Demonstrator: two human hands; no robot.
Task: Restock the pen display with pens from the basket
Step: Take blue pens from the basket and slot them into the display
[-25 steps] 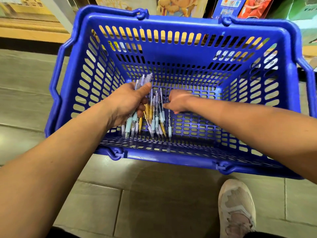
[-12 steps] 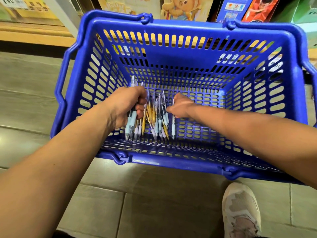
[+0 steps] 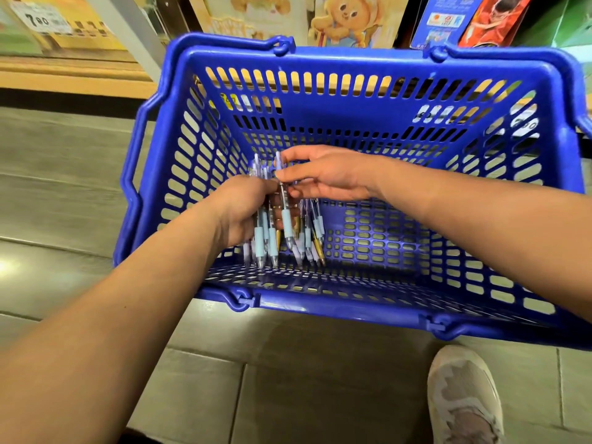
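Observation:
A blue plastic basket (image 3: 352, 64) stands on the floor in front of me. Inside it my left hand (image 3: 243, 209) grips a bundle of pens (image 3: 266, 241) with pale blue and lilac grips, tips pointing toward me. My right hand (image 3: 323, 177) pinches one pen with a light blue grip (image 3: 286, 219) between thumb and fingers, right beside the bundle. Several more pens (image 3: 312, 238), some yellow, lie on the basket floor under both hands. No pen display is in view.
The basket sits on grey floor tiles (image 3: 64, 193) against a low wooden shelf (image 3: 73, 78) with price tags. Boxed toys and packaged goods (image 3: 346, 20) stand behind it. My right shoe (image 3: 464, 395) is at the bottom right.
My right hand has lifted off the basket floor and moved left with one pen, up against the bundle in my left hand. The view shifted a little.

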